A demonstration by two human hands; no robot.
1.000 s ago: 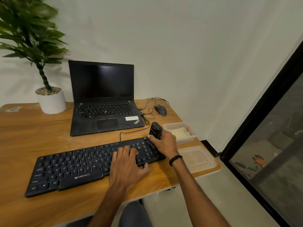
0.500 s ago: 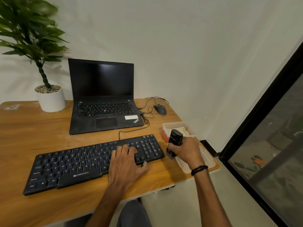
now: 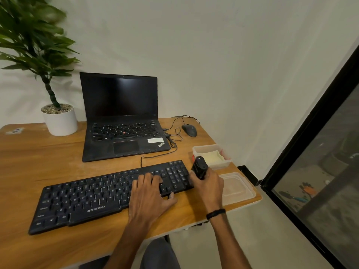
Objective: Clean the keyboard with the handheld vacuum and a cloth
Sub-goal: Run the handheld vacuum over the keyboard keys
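Note:
A black Zebronics keyboard lies slanted across the front of the wooden desk. My left hand lies flat on its right half, fingers straight on the keys. My right hand grips a small black handheld vacuum upright at the keyboard's right end, by the number pad. A yellow cloth lies folded in a clear plastic box just behind the vacuum.
An open black laptop stands behind the keyboard, with a wired mouse to its right. A potted plant sits at the back left. The box's lid lies at the desk's right edge. A glass door is on the right.
My right hand carried the vacuum off the number pad to the right over the lid, then came back left to the keyboard's right end. My left hand stayed on the keys.

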